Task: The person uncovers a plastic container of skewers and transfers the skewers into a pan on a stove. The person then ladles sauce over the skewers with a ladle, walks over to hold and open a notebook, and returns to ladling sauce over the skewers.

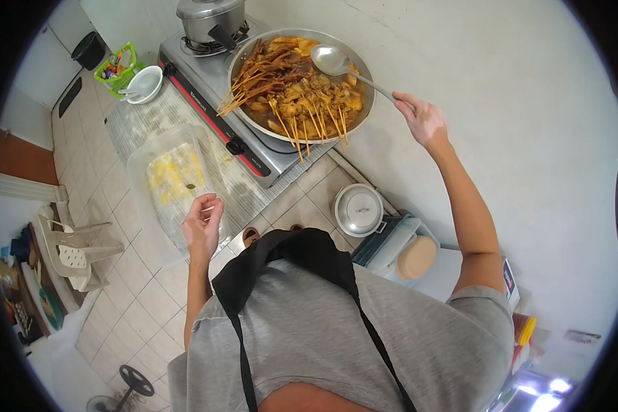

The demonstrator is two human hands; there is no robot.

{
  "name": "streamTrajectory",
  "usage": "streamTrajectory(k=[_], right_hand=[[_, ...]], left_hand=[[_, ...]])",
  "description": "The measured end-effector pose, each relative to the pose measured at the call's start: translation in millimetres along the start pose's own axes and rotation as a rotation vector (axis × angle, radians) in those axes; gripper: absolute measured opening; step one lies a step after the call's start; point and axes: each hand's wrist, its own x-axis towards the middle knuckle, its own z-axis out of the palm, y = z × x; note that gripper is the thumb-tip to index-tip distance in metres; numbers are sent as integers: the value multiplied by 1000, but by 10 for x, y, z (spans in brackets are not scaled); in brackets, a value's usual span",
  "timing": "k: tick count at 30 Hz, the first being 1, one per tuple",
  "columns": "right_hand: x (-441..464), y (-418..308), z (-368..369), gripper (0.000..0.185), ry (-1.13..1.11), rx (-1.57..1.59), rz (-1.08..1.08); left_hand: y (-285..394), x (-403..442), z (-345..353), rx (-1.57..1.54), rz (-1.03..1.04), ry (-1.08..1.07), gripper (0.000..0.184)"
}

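My right hand (422, 122) is closed round the handle of a large metal serving spoon (332, 60). The spoon's bowl is over the far right part of a wide metal pan (373, 93). In that pan lie dark brown skewered pieces (271, 69) on the left and lighter skewers of meat (316, 99) in sauce, their sticks jutting over the near rim. My left hand (204, 218), fingers curled, is at the right side of a translucent plastic tub (139, 196) with yellow residue inside. Whether it touches the tub or pinches anything is not visible.
The pan sits on a two-burner gas stove (271, 154), beside a lidded pot (213, 20). Left of it are a white bowl (144, 86) and a green basket (130, 49). A lidded metal pot (359, 209) stands low at right, near the wall.
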Motion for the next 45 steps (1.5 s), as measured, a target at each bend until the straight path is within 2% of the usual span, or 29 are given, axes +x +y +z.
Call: streamTrajectory(k=[4,7,17,23,25,32,34,38,40,43,45], right_hand=[[243,204,282,30,-139,111,75],[312,220,368,31,-202,55,85],[384,312,497,33,-275,57,49],[334,388,648,32,-271,138,82],[313,420,647,33,-187,133,27],[122,228,197,34,-225,131,121],[60,234,132,32,-176,157,11],[-97,-16,-109,31,-206,148,-14],[-156,-157,-210,29,-129,18,-60],[-120,-340,-353,29,-82,-130,-3],[-8,-189,-228,29,-48,-81,20]], left_hand=[[8,-17,-19,-1,-3,9,28],[-11,-44,-50,13,-11,28,28],[-73,-83,-88,-2,-45,62,27],[-70,-57,-89,10,-51,43,28],[-70,-42,-100,19,-54,28,28],[-51,5,-99,15,-31,41,28],[-58,12,-83,10,-24,28,28],[-62,34,-40,-4,0,19,27],[-54,41,-27,-1,6,15,27],[-28,50,-11,11,-10,13,26],[-22,57,-5,6,-13,7,26]])
